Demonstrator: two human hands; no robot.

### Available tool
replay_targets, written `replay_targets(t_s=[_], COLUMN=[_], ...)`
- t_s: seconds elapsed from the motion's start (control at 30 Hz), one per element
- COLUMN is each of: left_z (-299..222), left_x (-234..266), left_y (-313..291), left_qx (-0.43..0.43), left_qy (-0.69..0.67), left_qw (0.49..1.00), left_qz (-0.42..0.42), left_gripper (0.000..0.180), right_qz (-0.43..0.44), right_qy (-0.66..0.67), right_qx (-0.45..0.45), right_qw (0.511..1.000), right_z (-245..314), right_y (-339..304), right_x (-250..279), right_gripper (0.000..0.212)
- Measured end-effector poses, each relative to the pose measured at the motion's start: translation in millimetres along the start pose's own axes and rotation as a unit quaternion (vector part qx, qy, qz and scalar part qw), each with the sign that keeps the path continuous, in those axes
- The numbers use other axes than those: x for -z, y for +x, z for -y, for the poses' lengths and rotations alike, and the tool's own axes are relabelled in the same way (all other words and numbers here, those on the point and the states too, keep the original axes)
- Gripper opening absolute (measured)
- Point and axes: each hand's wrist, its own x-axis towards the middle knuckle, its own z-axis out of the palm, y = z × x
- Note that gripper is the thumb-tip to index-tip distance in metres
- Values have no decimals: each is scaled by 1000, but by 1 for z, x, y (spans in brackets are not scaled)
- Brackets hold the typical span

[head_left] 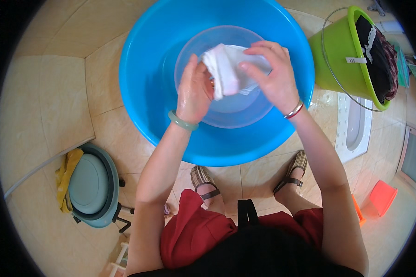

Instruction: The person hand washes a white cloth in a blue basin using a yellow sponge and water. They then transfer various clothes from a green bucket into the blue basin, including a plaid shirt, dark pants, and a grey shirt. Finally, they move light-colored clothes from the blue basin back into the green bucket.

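A bunched white cloth (226, 69) is held up between my two hands, over a clear plastic basin (238, 121) that sits inside a big blue tub (222, 150). My left hand (194, 87) grips the cloth's left end, its fingertips partly hidden behind the folds. At the right end, my right hand (275, 69) has its curved fingers and thumb on the fabric. The cloth and fingers are slightly blurred. Pale, cloudy water (233, 105) shows in the basin below. A pale green bangle (182, 121) circles my left wrist, and a silver and red one (294, 110) my right.
To the right of the tub, a lime green bucket (330, 55) holds dark clothes (379, 64). Near it is a white squat toilet (354, 124). A grey-green folding basin (88, 184) with a yellow cloth (68, 173) stands lower left. An orange-red container (382, 198) is at lower right.
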Motion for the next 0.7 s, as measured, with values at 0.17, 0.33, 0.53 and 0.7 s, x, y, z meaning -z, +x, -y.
replay_targets(t_s=[0.17, 0.33, 0.53, 0.7], left_z=[19, 47, 56, 53], left_x=[-16, -1, 6, -7], left_y=[0, 18, 36, 35], left_qx=[-9, -32, -21, 49], left_qy=[89, 162, 43, -127], left_qw=[995, 986, 997, 989], left_qz=[41, -32, 56, 61], left_gripper=[40, 22, 31, 44], right_qz=[-23, -25, -31, -10], right_qy=[-158, -122, -70, -22], right_qx=[67, 93, 52, 16], right_qw=[985, 988, 996, 1000], right_z=[20, 31, 47, 51], right_y=[-16, -27, -54, -64], right_x=[-21, -24, -25, -22], right_gripper=[19, 20, 35, 31])
